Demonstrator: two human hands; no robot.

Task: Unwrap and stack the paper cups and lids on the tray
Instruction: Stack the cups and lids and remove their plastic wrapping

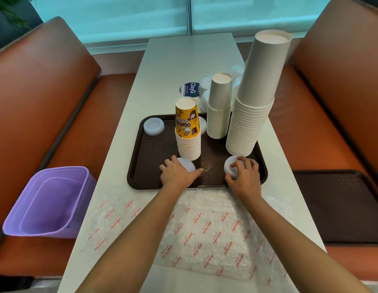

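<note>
Clear bubble wrap with red print (205, 225) lies nearest. On the dark brown plastic tray (139, 174), the left hand (177, 173) rests spread over a white plastic lid (187, 163); the right hand (244, 172) grips a white lid stack (230, 166). Behind stand the yellow-topped paper cup stack (188, 134) and two plain white paper cup stacks (218, 111).

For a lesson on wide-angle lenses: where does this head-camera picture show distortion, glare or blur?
Head view: the tallest cup stack leans outward and the bench backs bow, both wide-angle distortion; a small glare patch sits on the tray between the left hand and right hand; focus is soft overall.
</note>
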